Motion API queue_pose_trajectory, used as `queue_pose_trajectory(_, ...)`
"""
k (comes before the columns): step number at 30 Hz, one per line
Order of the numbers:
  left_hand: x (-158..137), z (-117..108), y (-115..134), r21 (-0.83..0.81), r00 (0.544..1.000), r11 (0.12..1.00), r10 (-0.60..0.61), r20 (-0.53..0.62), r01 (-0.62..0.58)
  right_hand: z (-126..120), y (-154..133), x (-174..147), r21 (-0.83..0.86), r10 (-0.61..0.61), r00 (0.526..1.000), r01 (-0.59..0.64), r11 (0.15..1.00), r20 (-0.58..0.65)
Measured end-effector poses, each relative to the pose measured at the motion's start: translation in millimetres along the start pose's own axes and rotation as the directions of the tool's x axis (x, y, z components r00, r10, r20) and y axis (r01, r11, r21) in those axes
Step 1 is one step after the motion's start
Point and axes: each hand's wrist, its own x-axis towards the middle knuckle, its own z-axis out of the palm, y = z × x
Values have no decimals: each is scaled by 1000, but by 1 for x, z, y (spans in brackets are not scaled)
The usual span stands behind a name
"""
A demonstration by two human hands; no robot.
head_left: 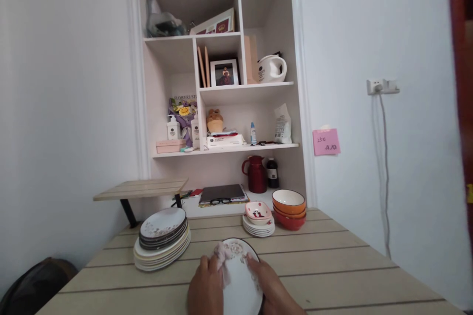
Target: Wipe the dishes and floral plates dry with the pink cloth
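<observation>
A white plate (238,283) with a dark rim and a floral pattern is held up over the near part of the table. My right hand (271,285) grips its right edge, thumb lying on the upper face and the other fingers hidden behind. My left hand (207,283) is closed on a pale pink cloth (222,258), which presses against the plate's upper left edge. The near end of the plate runs out of the picture.
On the slatted table (332,266), stacked plates (162,238) stand left. Further back are small plates (259,230) topped by small bowls (257,211), and orange and red bowls (289,209). Behind rise a shelf unit (221,150), a red jug (256,174) and a laptop (221,193).
</observation>
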Motion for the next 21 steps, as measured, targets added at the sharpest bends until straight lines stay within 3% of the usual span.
queue_pose_trajectory(4,-3,-9,-1,16,999,1000,7,35,-8,1,-1,-2,75,-21,999,24,997,-41)
queue_pose_trajectory(8,-5,-2,3,-21,985,996,86,152,-84,0,-5,-1,152,-30,991,50,987,-132)
queue_pose_trajectory(12,-8,-1,8,-81,957,982,187,224,-173,0,-9,-3,175,-6,996,21,984,-85)
queue_pose_trajectory(17,-14,-1,13,-122,949,958,277,149,-260,1,-9,-5,94,34,999,-34,995,1)
queue_pose_trajectory(21,-13,2,12,-86,967,965,253,39,-249,0,-8,-6,49,54,995,-58,997,81)
